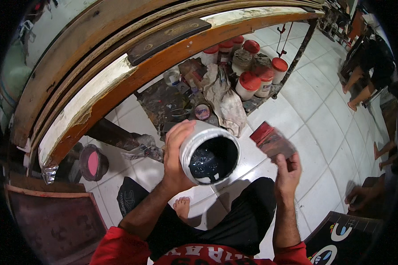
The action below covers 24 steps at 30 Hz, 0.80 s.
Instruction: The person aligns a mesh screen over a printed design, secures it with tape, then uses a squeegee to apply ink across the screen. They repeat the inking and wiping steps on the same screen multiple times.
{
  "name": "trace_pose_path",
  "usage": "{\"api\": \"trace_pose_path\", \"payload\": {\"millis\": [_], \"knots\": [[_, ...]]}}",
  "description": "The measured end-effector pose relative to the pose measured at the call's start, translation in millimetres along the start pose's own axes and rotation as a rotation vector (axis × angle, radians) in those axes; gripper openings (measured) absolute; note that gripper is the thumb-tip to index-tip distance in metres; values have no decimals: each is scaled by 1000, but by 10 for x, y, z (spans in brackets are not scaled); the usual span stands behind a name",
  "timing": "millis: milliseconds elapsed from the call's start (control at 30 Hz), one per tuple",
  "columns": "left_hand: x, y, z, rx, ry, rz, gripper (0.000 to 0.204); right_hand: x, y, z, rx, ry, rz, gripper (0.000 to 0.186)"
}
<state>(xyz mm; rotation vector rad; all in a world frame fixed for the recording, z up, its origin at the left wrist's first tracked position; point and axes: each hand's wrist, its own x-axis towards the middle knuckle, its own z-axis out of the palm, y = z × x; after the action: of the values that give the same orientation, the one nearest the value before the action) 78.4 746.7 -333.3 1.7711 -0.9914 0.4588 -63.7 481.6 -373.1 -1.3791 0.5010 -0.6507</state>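
My left hand [174, 152] is closed around the side of a white plastic tub [195, 130], which is tilted so its open mouth faces me. Glossy black paint or ink [205, 161] lies inside and coats the inner wall. To the right of the tub, my right hand [288, 174] pinches a flat rectangular scraper [272, 142] between thumb and fingers. The scraper is dark red at its far end and greyish nearer the fingers. It is held apart from the tub.
Beyond the tub, red-lidded tubs [248, 81] and a stained cloth [230, 108] rest on a low dark shelf. A wooden table edge [93, 104] arches overhead. At left are a bowl of pink paint [93, 163] and a framed screen [55, 221]. Other people [369, 70] are at right.
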Motion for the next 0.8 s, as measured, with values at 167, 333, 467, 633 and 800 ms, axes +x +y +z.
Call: {"api": "trace_pose_path", "payload": {"millis": [167,333,467,633,800], "knots": [[38,34,-1,-92,-97,-208,125,-100,-854,110,-101,-73,-594,39],[-12,44,84,-175,-123,-308,119,-137,-1473,326,-695,-367,-970,44],[-49,77,124,-132,-121,-345,116,-174,-1491,539,-842,-479,-1071,43],[-70,106,102,-106,-146,-256,116,-75,-1299,752,-910,-531,-1119,37],[-87,134,131,-116,-145,-211,116,-21,-1194,917,-938,-548,-1084,30]]}}
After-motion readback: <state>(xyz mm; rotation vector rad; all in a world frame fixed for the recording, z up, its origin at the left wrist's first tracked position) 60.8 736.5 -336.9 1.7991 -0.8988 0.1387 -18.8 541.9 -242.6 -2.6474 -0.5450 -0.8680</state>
